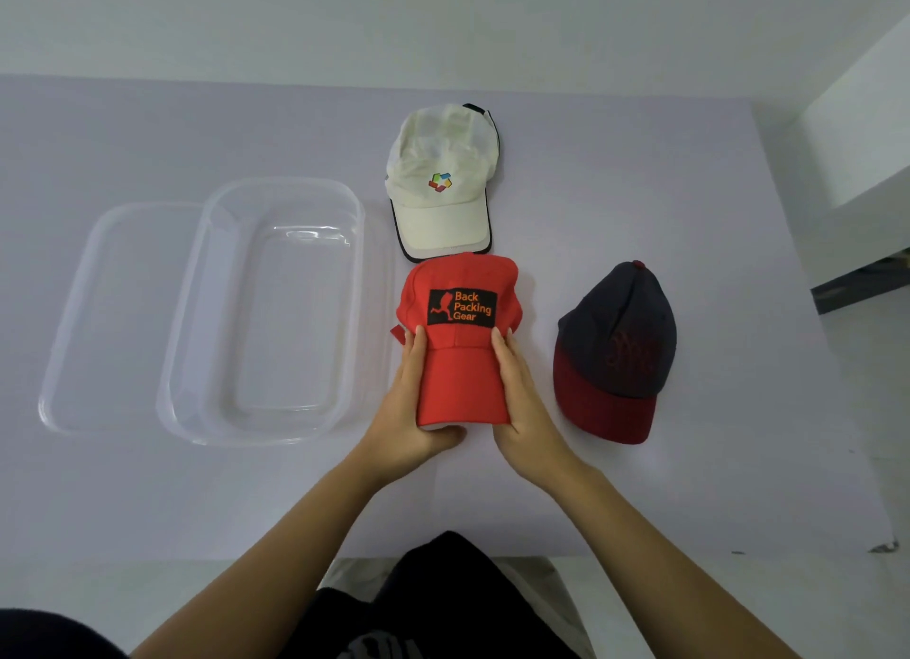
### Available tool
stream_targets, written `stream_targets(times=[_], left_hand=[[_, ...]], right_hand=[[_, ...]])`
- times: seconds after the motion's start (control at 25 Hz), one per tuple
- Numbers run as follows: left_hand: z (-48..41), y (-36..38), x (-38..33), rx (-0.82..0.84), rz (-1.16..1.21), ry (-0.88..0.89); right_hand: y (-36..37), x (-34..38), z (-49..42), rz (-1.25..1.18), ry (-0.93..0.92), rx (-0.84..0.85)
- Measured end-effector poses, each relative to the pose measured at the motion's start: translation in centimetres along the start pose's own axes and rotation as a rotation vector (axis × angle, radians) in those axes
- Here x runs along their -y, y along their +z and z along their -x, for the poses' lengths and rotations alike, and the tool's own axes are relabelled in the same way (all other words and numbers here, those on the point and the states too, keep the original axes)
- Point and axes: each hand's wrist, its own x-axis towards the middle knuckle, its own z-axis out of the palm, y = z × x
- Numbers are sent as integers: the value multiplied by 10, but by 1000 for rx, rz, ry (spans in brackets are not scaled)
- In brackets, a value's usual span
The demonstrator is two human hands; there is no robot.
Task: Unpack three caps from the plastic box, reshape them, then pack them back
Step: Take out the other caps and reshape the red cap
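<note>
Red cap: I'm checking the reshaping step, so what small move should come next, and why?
Probably squeeze the brim of the red cap gently inward from both sides to curve it. The left hand and right hand already grip the brim by its two edges, with the fingers lying along them. The plastic box is empty, so packing does not seem to have begun.

From above I find the plastic box [352, 338] open and unblocked, its lid [113, 313] against its left side. Bare bench [640, 486] runs between red cap [463, 372] and navy cap [615, 353]; the white cap [443, 185] touches the red crown.
</note>
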Motion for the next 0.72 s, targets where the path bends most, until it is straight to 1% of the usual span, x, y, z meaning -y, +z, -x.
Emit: stream_targets(times=[0.08,0.16,0.28,0.4,0.6,0.72], left_hand=[[3,7,-4,-10,150,-4],[3,12,-5,-38,246,-1],[2,15,-10,-14,243,6],[0,16,-13,-56,278,-25],[5,12,-9,-46,206,-36],[9,6,4,69,-42,13]], right_hand=[[11,4,4,-165,7,-14],[15,5,6,-299,13,-33],[12,4,5,-315,22,-29],[12,4,5,-384,53,-50],[15,-1,10,-345,58,-39],[-2,-22,12,-24,10,50]])
